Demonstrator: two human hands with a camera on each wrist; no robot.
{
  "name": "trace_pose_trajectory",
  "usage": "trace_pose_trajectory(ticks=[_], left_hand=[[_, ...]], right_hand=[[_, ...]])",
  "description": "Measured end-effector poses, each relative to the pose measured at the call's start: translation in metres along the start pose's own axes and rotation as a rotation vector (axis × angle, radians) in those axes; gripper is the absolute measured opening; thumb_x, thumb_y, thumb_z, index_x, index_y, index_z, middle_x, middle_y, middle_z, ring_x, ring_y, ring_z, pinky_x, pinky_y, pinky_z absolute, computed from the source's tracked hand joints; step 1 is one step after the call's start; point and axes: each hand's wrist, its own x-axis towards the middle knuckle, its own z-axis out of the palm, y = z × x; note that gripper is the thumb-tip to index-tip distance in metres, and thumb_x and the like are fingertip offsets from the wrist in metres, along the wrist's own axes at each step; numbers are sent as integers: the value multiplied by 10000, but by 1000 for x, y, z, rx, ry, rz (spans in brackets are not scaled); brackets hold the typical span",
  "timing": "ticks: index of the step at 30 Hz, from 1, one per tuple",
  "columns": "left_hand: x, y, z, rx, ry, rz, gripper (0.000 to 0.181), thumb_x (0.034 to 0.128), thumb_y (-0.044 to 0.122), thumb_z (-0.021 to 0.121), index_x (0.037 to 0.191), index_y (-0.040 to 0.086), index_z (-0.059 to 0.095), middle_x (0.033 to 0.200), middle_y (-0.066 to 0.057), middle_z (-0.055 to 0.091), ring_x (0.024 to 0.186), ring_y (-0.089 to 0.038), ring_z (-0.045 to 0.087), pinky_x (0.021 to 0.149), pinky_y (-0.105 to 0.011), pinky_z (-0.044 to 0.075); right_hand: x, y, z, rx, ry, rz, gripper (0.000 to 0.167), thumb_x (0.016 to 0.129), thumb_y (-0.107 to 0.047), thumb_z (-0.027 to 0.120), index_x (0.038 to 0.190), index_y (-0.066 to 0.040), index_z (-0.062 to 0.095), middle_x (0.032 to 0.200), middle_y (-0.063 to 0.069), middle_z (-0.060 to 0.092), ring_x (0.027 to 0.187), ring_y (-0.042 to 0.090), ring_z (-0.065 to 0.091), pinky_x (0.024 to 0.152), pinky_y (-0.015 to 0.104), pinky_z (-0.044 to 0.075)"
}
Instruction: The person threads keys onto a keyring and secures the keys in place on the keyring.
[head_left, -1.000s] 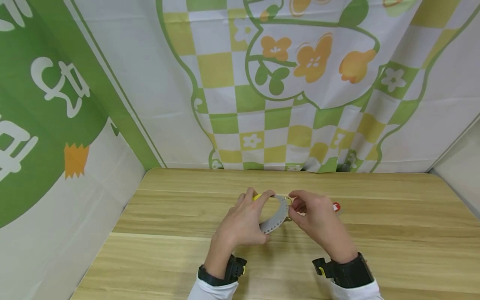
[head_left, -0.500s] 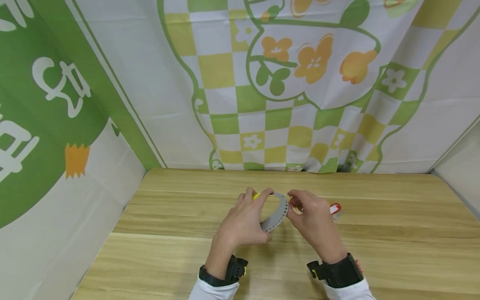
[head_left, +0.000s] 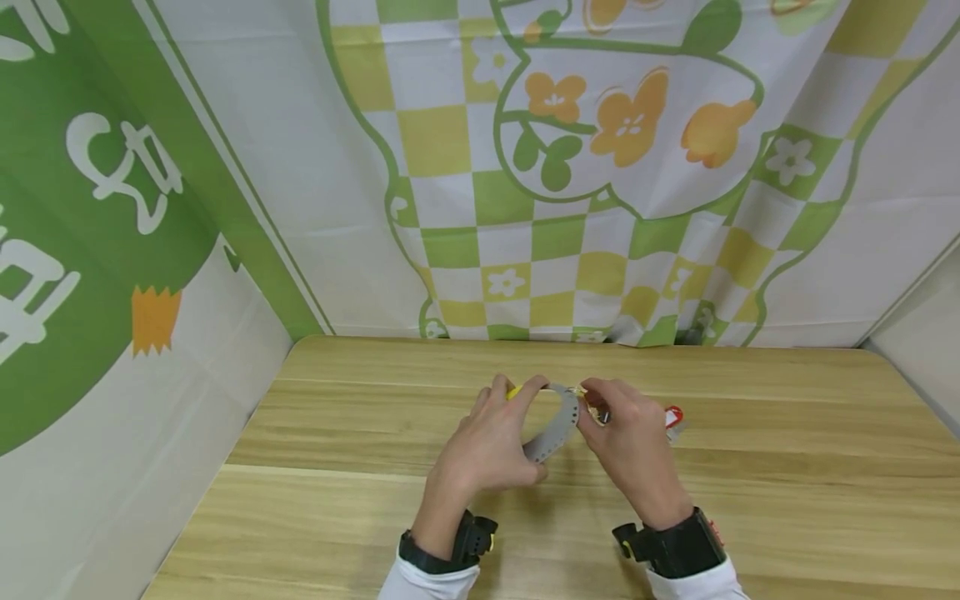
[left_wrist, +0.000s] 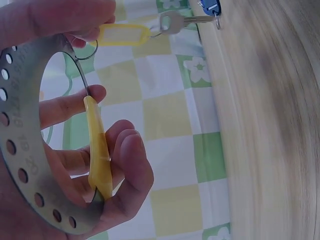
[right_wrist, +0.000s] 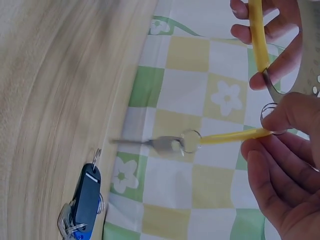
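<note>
My left hand (head_left: 483,442) grips a curved grey metal key-holder plate (head_left: 558,437) above the table; fingers wrap around its yellow handle (left_wrist: 99,145). Numbered holes run along the plate's outer edge. Close by on the right, my right hand (head_left: 633,442) pinches a yellow key tag (right_wrist: 230,136) between thumb and fingers. A small metal ring at the tag's pinched end lies against the plate's corner; whether it passes through a hole I cannot tell. From the tag's other end hangs a silver key (right_wrist: 165,145) on a ring.
A red key tag (head_left: 675,416) with a key lies on the wooden table (head_left: 810,467), partly behind the right hand. Dark blue key tags (right_wrist: 86,195) with keys lie there too in the right wrist view. A patterned curtain (head_left: 555,275) hangs along the table's back edge.
My right wrist has shifted slightly left, and more of the red tag shows beside it. The plate has turned a little in the left hand. Both hands keep their hold.
</note>
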Motion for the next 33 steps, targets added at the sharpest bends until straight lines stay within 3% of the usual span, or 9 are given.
trace_pose_trajectory(ticks=[5,13,23,27,33], left_hand=[[0,0,0,0,-3,5,997,622,283,891,1510,258,438,1182,-118,486,936,-234,497,582,-354,440],[0,-1,-2,-9,-10,5,986,627,281,900,1505,254,452,1169,-117,485,920,-228,493,565,-336,436],[-2,-2,-5,5,-50,18,1004,637,281,913,1519,267,435,1175,-105,489,925,-217,484,606,-339,442],[-3,-3,-5,-1,-70,29,994,645,276,891,1524,275,426,1156,-97,494,943,-219,493,631,-346,454],[-3,-2,-5,-16,-81,25,978,655,275,882,1523,247,432,1126,-98,493,942,-226,495,639,-344,461]], right_hand=[[1,2,-1,10,7,-24,247,755,66,815,981,36,721,856,139,726,722,240,722,602,367,578],[2,5,-7,71,-80,-85,236,765,88,798,980,17,733,847,78,691,731,185,687,590,345,558],[5,14,-13,233,-162,-31,272,772,145,735,1007,9,748,810,15,692,694,93,670,592,290,561],[4,14,-12,198,-145,-24,248,782,118,733,998,-2,759,818,29,702,693,95,667,584,270,546],[1,8,-7,93,-103,-74,236,791,96,750,1015,20,759,833,79,691,697,154,675,595,317,558]])
